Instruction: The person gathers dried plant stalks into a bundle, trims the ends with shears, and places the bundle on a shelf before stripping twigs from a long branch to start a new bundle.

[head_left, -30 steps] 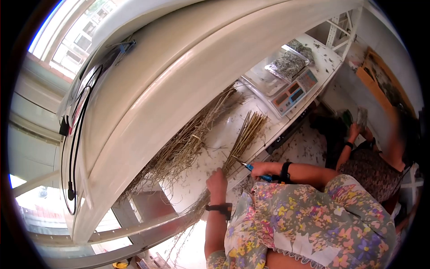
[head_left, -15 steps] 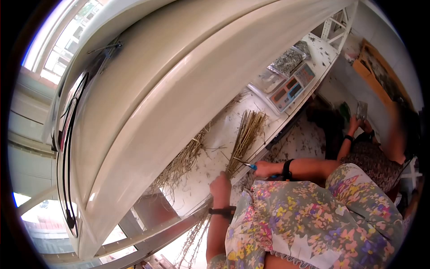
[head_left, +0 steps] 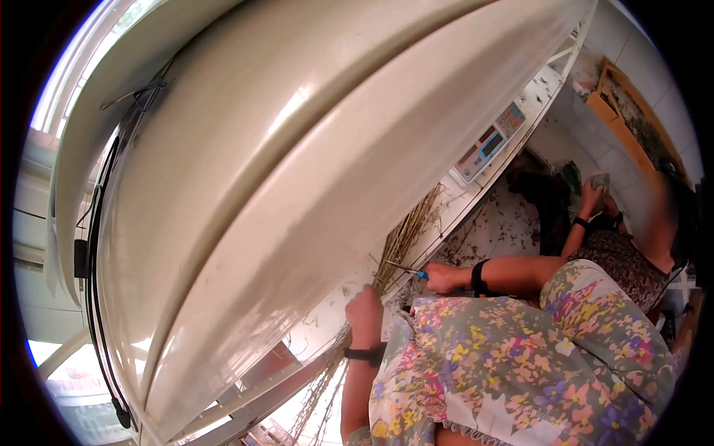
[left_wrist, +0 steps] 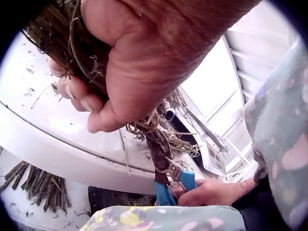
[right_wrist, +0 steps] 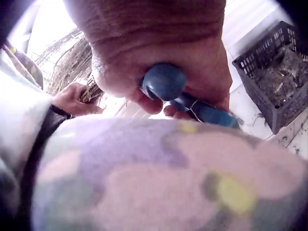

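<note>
We see the bundle of dry stems [head_left: 405,239] stretching far over the white table [head_left: 455,202] from the left hand [head_left: 364,314], whose fingers curl closed around it. On the right, the right hand [head_left: 444,277] grips the blue-handled shears [left_wrist: 161,166], their blades reaching the stems.

The person's left hand [head_left: 364,316] is gripping with fingers and thumb curled, the left forearm [head_left: 358,398] running nearly upright in the head view. The right hand [head_left: 444,278] is gripping nearby, the right forearm [head_left: 520,275] lying almost level.
</note>
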`<state>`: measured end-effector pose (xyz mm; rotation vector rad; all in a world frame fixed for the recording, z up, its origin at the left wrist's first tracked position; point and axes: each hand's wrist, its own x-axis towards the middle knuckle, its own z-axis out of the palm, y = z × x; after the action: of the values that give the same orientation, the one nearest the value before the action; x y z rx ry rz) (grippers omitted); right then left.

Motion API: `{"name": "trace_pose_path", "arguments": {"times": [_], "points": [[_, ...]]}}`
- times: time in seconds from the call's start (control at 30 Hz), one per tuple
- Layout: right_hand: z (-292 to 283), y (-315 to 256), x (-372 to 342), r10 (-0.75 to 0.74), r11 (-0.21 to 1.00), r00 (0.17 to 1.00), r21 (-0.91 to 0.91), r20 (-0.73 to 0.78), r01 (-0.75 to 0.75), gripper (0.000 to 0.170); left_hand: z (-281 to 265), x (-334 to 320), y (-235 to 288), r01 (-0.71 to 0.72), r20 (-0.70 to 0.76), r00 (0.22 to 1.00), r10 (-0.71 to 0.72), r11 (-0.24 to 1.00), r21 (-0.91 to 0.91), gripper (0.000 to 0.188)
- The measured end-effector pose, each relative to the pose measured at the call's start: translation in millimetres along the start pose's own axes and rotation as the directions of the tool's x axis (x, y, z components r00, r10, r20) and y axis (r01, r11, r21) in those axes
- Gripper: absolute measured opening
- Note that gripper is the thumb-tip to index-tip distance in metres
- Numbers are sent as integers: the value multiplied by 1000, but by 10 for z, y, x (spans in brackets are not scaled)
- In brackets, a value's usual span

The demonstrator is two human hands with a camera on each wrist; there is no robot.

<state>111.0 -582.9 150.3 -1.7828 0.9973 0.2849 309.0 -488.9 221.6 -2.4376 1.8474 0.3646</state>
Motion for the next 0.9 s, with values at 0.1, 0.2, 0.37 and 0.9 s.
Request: {"name": "trace_pose_path", "arguments": {"times": [0.1,0.2,0.37,0.9], "points": [[-24,-28,-44,14,1000,999,-27,-34,-15,25,-6,-1,0,-38,-49,998,40,998,43,9],[-102,-97,-81,31,999,999,-13,17,-31,25,-25,-4,-16,-84,-127,987,100,989,121,8],[-51,-35,-3,45,998,999,-32,-11,-46,23,-137,32,48,-83,-125,987,103,984,155,9],[-200,-63,-94,29,984,999,172,33,-35,26,41,-17,32,7,-162,987,7,996,85,7]]}}
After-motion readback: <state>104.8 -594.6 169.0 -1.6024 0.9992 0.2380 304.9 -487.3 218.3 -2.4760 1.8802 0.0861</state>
